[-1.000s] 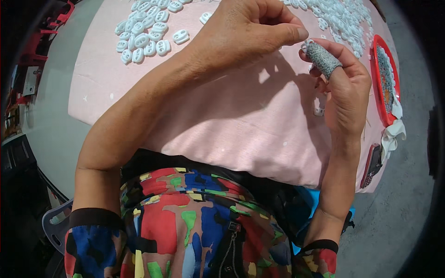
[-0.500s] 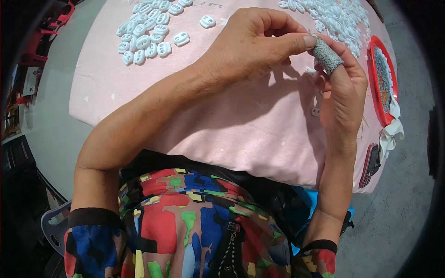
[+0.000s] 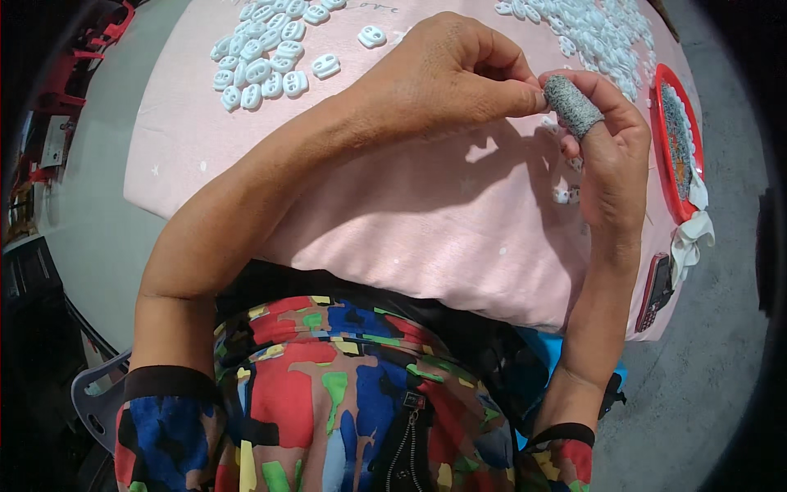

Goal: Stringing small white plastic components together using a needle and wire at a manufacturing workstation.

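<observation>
My left hand (image 3: 455,78) reaches across the table, thumb and forefinger pinched against the fingertips of my right hand. A grey speckled finger sleeve (image 3: 575,107) covers the thumb of my right hand (image 3: 616,152), whose fingers curl behind it. Whatever lies between the fingertips is too hidden to name. Several small white plastic pieces (image 3: 561,196) lie on the table under and beside my right hand. Left of my left hand spreads a group of white oval two-hole cord locks (image 3: 258,66), with a single cord lock (image 3: 371,36) apart from it.
A large heap of white pieces (image 3: 586,33) covers the far right of the pink tablecloth (image 3: 393,221). At the right edge stand a red tray (image 3: 680,209) with grey and white contents, a white cloth (image 3: 693,234) and a dark red keypad phone (image 3: 655,291).
My left thumb has slid off the tip of the sleeved right thumb and sits slightly lower beside it. More of the loose white pieces under my right hand now shows.
</observation>
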`<action>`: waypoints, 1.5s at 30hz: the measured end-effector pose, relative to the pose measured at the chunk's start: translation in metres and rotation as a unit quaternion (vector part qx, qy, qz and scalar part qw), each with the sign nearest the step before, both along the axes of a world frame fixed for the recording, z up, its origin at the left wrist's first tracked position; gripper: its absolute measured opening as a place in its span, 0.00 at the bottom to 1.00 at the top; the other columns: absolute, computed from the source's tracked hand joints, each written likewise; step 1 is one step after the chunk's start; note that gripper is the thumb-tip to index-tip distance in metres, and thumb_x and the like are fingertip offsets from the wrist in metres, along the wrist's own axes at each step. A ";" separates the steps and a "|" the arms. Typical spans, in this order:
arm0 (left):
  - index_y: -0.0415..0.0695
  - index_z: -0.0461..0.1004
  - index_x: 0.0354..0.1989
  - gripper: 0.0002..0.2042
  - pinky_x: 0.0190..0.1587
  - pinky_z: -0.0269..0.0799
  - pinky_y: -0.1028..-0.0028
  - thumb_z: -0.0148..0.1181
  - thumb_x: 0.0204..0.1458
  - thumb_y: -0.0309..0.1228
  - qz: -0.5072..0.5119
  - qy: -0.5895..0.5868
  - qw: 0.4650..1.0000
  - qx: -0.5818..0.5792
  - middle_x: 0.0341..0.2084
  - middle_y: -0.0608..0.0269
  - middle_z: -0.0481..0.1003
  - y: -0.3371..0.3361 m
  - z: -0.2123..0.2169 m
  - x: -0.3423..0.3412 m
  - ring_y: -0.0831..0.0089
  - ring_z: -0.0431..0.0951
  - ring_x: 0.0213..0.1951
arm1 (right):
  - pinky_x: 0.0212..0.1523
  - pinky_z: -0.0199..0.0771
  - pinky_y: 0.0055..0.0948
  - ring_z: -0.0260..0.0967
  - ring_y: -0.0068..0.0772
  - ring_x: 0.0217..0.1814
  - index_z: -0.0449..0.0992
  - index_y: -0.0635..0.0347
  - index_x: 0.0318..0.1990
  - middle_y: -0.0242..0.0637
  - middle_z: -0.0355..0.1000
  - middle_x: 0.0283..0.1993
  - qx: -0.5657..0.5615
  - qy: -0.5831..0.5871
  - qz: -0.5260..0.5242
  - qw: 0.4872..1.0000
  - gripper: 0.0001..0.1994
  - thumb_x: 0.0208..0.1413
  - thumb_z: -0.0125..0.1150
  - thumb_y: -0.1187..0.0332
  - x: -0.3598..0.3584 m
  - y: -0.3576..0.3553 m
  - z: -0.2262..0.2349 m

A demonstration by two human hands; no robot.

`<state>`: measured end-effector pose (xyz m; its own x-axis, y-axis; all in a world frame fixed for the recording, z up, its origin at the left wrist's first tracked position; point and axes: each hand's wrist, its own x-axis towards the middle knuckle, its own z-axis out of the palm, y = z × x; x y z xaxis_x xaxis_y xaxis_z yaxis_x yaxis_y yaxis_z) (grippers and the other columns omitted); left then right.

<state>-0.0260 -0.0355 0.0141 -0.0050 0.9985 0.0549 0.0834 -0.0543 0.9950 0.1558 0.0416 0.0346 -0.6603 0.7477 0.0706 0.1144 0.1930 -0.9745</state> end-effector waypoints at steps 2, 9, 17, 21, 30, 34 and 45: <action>0.38 0.77 0.33 0.08 0.24 0.65 0.82 0.59 0.58 0.31 -0.010 -0.053 0.994 -0.096 0.21 0.68 0.75 0.000 0.013 0.006 0.84 0.69 0.22 | 0.34 0.67 0.13 0.68 0.12 0.34 0.79 0.65 0.43 0.29 0.76 0.35 0.011 0.013 -0.012 1.000 0.09 0.57 0.56 0.74 -0.001 0.000 -0.004; 0.38 0.80 0.36 0.11 0.28 0.74 0.77 0.62 0.54 0.35 0.027 -0.082 0.995 0.043 0.26 0.62 0.79 -0.003 -0.017 0.004 0.77 0.79 0.27 | 0.31 0.65 0.13 0.66 0.10 0.32 0.78 0.63 0.43 0.26 0.74 0.33 0.001 0.026 -0.018 1.000 0.09 0.59 0.54 0.73 -0.003 -0.003 -0.009; 0.40 0.76 0.34 0.04 0.26 0.69 0.81 0.61 0.56 0.28 0.034 -0.195 0.975 -0.100 0.24 0.63 0.76 0.000 0.020 -0.017 0.80 0.73 0.25 | 0.39 0.71 0.19 0.70 0.18 0.38 0.78 0.61 0.49 0.32 0.76 0.39 0.073 0.043 -0.019 0.996 0.13 0.59 0.51 0.74 -0.017 -0.001 -0.019; 0.42 0.76 0.37 0.05 0.29 0.68 0.81 0.61 0.56 0.30 0.054 -0.197 0.974 -0.098 0.26 0.64 0.76 0.002 0.019 -0.027 0.80 0.73 0.27 | 0.48 0.71 0.36 0.69 0.41 0.46 0.78 0.56 0.50 0.39 0.74 0.44 0.475 -0.076 0.044 0.876 0.16 0.54 0.54 0.75 -0.024 0.013 -0.033; 0.42 0.77 0.38 0.07 0.31 0.68 0.77 0.62 0.56 0.31 0.084 -0.192 0.971 -0.118 0.27 0.63 0.77 0.002 0.019 -0.027 0.79 0.72 0.26 | 0.45 0.70 0.37 0.70 0.41 0.40 0.80 0.60 0.39 0.40 0.73 0.37 0.460 -0.127 0.082 0.875 0.10 0.48 0.60 0.74 -0.020 0.003 -0.025; 0.42 0.77 0.38 0.06 0.31 0.67 0.78 0.62 0.56 0.31 0.060 -0.223 0.968 -0.099 0.28 0.63 0.77 0.000 0.017 -0.020 0.79 0.71 0.26 | 0.41 0.71 0.38 0.71 0.41 0.35 0.80 0.60 0.40 0.42 0.73 0.33 0.396 -0.146 0.069 0.904 0.11 0.48 0.59 0.74 -0.011 0.002 -0.021; 0.41 0.77 0.38 0.06 0.30 0.66 0.81 0.61 0.56 0.30 0.046 -0.225 0.965 -0.125 0.29 0.63 0.76 0.004 0.011 -0.018 0.81 0.70 0.27 | 0.38 0.71 0.37 0.71 0.42 0.34 0.80 0.59 0.41 0.42 0.72 0.31 0.438 -0.195 0.085 0.874 0.12 0.47 0.60 0.75 -0.003 0.004 -0.011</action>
<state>-0.0444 -0.0316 0.0249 -0.0624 0.9744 -0.2162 -0.3667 0.1791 0.9129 0.1527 0.0451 0.0234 -0.8583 0.4080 0.3111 0.3009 0.8914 -0.3390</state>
